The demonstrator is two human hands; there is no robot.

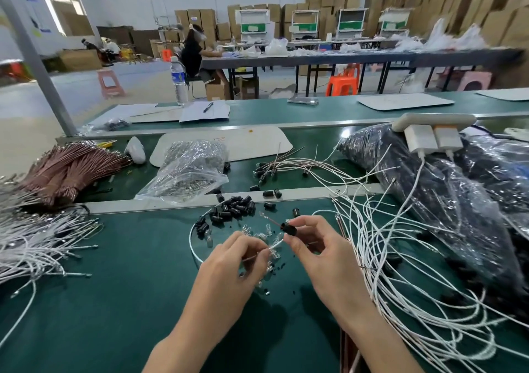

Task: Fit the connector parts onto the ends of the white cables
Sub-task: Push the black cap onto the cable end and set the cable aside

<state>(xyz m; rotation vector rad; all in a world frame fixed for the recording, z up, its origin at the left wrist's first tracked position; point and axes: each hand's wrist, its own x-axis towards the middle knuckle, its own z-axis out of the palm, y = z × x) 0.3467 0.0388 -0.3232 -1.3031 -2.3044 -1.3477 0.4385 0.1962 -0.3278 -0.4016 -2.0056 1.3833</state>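
The left hand (pixel 237 255) pinches a white cable (pixel 191 239) near its end. The right hand (pixel 317 246) pinches a black connector part (pixel 288 227).

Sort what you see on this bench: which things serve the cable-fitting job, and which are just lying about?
For the job: white cable, pinched by left hand; black connector, held by right hand; spare connectors; cable heap.
Lying about: bottle; pen; chargers.
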